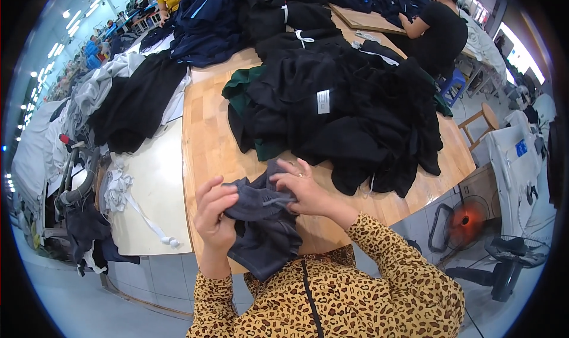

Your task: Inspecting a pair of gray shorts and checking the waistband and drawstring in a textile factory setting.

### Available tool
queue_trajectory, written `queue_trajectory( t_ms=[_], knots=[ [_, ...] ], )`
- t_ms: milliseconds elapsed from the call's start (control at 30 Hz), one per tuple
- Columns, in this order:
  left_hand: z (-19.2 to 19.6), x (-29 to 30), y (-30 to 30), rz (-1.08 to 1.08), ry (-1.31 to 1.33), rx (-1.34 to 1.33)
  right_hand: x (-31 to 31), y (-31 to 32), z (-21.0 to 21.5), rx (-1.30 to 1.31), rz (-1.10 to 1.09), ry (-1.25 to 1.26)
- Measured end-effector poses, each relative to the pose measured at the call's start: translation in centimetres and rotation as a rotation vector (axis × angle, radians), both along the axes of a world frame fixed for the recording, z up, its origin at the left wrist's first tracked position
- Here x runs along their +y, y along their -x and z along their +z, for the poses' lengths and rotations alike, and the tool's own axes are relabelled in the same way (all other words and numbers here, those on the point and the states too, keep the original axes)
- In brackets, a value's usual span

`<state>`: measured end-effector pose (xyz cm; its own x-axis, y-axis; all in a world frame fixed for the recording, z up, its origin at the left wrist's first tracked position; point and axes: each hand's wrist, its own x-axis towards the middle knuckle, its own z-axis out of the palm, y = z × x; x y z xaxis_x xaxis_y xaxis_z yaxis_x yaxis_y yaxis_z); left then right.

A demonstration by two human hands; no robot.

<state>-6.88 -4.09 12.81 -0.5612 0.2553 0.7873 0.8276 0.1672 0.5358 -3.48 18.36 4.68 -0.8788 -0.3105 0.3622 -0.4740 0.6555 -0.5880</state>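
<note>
A dark grey garment (265, 243) with a gathered band and a lighter grey cord (275, 202) is held up at the near edge of the wooden table, its lower part hanging down in front of me. My left hand (214, 213) grips the band at its left end, fingers curled over the cloth. At the other end, my right hand (303, 191) has its fingers bent over the band beside the cord; its fingertips are slightly blurred. Just beyond lies a heap of black garments (355, 116) with a white label (323, 101) and some dark green cloth (242, 89).
Tied black bundles (290, 15) and navy garments (210, 24) lie farther back on the wooden table (204, 116). A pale table (160, 190) with white straps (121, 190) adjoins at left. Fans (512, 252) stand at right. A person in black (441, 30) works at the far right.
</note>
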Motion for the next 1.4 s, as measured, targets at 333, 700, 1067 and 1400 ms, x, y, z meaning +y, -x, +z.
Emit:
queue_trajectory(
  t_ms=[333,700,1067,1400],
  knots=[
    [-5.1,-4.6,1.6,-0.098,-0.064,-0.911,6.6,-2.7,0.6,-0.693,-0.081,0.778],
    [-10.8,-5.7,0.8,-0.321,0.001,-1.243,9.0,-6.1,-2.8,-0.667,-0.241,0.705],
    [-10.6,-3.6,0.1,-0.448,0.230,-0.957,8.6,-3.9,-0.4,-0.644,0.028,0.244],
    [-10.0,-3.2,-0.2,-0.444,0.223,-0.783,3.0,3.7,-1.8,-1.280,0.264,0.496]
  ],
)
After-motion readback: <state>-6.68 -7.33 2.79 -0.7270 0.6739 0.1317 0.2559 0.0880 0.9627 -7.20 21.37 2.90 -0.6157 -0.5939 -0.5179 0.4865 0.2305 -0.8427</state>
